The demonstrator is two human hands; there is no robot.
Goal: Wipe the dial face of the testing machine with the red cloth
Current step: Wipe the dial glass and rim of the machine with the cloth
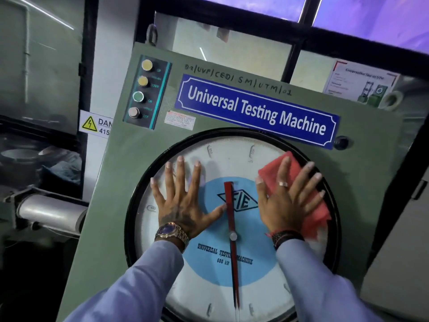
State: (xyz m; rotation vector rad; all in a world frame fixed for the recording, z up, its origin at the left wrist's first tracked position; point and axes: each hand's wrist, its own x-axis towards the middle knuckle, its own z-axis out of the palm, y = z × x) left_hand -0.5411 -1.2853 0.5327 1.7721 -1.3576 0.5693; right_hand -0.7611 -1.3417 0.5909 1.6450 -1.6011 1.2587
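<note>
While splayed, hands on dial.

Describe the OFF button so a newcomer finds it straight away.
Start at the blue Universal Testing Machine nameplate above the dial face. Left of it, a dark control strip holds four stacked buttons. The OFF button is the lowest, pale, below the green one.

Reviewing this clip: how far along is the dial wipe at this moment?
Done: the red cloth is already on the dial face, so pickup and approach are over. In hand: the right hand presses it flat against the upper right of the glass near the black rim, while the left hand rests spread and bare on the upper left. Left: how much is already wiped cannot be judged; no cleaned streak shows.
</note>
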